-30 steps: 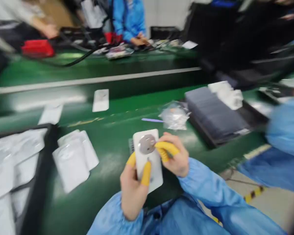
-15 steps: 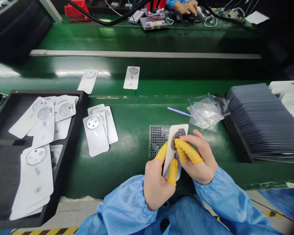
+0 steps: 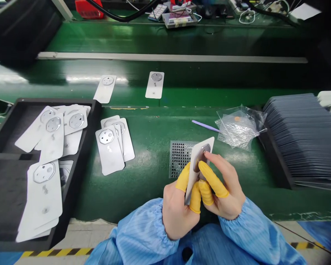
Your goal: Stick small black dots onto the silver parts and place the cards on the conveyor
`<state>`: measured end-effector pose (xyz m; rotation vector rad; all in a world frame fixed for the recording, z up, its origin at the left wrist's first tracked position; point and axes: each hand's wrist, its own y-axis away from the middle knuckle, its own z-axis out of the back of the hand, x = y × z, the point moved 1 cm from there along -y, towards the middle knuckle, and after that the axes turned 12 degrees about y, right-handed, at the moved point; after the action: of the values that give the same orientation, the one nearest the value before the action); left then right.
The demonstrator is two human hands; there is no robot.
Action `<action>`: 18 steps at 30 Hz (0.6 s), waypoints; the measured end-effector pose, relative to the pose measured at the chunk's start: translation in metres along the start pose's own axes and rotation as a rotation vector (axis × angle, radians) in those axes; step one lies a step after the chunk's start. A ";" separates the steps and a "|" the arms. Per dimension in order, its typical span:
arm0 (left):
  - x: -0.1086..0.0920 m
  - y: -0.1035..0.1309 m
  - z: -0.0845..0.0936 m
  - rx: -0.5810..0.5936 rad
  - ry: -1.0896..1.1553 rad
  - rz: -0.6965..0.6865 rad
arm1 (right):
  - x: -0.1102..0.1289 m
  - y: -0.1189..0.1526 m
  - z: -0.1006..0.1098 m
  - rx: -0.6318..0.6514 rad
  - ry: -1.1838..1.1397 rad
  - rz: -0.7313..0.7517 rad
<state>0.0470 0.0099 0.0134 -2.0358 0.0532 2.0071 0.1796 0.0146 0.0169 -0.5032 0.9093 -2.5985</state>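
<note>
- Head view: gripping a white panel (image 3: 193, 173) in the left hand (image 3: 179, 211), closing thumb and finger on its near half.
- Running the panel's long axis near to far, leaning its far end right and turning its face toward the right hand (image 3: 227, 191).
- Partly curling the right hand, touching the panel's gray disc (image 3: 200, 154) with a bare fingertip; hiding any small pinched item, so being unable to tell.
- Overlapping, in this view, the right part of a dotted sheet (image 3: 179, 151) just left of the panel.
- Facing a purple strip (image 3: 205, 125) and clear bag (image 3: 238, 132) on the far right, before a dark stack (image 3: 298, 136).
- Having loose panels (image 3: 110, 154) and a black tray (image 3: 96, 114) at left.
</note>
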 end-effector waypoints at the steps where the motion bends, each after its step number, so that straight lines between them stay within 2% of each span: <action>1: -0.001 -0.001 0.000 0.004 -0.021 -0.042 | 0.000 -0.001 0.001 -0.003 0.006 -0.010; 6: -0.004 0.000 0.000 -0.008 -0.116 -0.114 | 0.004 -0.003 0.001 0.002 -0.014 -0.022; 10: 0.003 0.004 -0.001 -0.030 -0.216 -0.093 | 0.007 0.003 -0.008 0.046 -0.109 -0.068; 13: 0.012 0.007 -0.001 -0.068 -0.252 -0.026 | 0.005 0.008 -0.017 0.072 -0.214 -0.095; 15: 0.016 0.008 -0.001 -0.072 -0.143 0.078 | 0.003 0.010 -0.021 0.082 -0.287 -0.120; 18: 0.016 0.007 -0.001 -0.103 0.136 0.228 | 0.001 0.009 -0.021 0.074 -0.317 -0.132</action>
<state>0.0468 0.0060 -0.0038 -2.3226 0.2239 2.0341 0.1711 0.0186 -0.0034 -0.9501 0.6919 -2.5525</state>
